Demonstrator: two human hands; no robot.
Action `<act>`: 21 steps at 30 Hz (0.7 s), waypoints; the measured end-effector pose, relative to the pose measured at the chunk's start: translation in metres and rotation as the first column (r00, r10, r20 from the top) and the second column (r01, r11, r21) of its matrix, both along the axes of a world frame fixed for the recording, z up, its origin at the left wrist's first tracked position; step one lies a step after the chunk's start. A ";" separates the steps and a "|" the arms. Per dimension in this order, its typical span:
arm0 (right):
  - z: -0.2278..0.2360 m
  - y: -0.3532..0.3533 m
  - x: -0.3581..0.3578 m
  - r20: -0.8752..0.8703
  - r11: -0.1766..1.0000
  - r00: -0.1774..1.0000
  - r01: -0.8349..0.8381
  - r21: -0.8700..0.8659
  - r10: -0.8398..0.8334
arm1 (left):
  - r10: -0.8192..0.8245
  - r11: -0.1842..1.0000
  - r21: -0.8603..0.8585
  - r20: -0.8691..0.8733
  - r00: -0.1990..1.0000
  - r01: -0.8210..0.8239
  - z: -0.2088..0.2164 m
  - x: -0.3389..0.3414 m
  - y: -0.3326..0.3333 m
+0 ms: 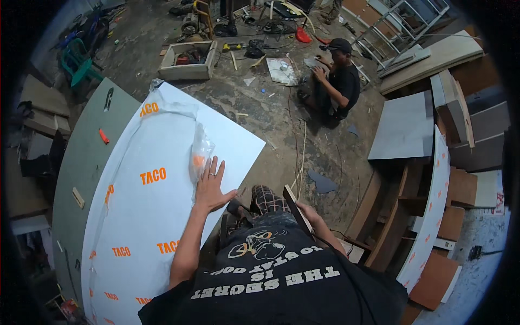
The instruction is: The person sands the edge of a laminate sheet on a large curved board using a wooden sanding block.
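Note:
My left hand (210, 189) lies flat with fingers spread on a large white sheet (233, 141), a ring on one finger. Clear protective film with orange print (135, 200) covers most of that sheet. Its loose edge is bunched up beside my fingertips, and the strip along the far right edge is bare. At my right side, my right hand (310, 214) is closed around a narrow strip of board (297, 208), dark on one face and pale along its edge. The strip stands tilted against my thigh, its lower end hidden by my shirt.
Under the white sheet is a grey-green board (86, 146) carrying an orange-handled cutter (103, 136). A co-worker (338, 81) squats on the floor ahead. An open wooden box (188, 60) stands at the back. Cabinet frames (398, 206) and stacked panels (433, 59) line the right.

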State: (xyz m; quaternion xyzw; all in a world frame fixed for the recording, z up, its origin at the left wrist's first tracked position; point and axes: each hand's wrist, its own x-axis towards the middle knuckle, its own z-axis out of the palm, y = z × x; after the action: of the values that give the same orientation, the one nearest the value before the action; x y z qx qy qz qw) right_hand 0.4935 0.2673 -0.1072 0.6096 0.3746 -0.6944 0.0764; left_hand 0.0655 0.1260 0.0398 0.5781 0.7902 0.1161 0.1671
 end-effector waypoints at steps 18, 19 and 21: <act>0.000 0.170 -0.176 0.251 -0.339 -0.269 -0.892 0.299 0.930 | 0.782 0.622 0.006 0.053 0.621 -0.783 -0.007 0.157 -0.138; -0.010 0.169 -0.190 0.294 -0.296 -0.219 -0.921 0.252 0.931 | 0.795 0.605 0.005 0.055 0.604 -0.796 -0.010 0.164 -0.147; -0.050 0.158 -0.211 0.344 -0.269 -0.189 -0.942 0.201 0.920 | 0.900 0.435 0.089 -0.011 0.436 -0.896 -0.017 0.179 -0.167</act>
State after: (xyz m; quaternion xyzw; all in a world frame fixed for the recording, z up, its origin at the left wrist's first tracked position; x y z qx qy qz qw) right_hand 0.2822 0.4256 -0.1573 0.1141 0.8340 -0.2682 0.4685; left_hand 0.2441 -0.0413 0.0231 0.0793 0.9763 0.1979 0.0373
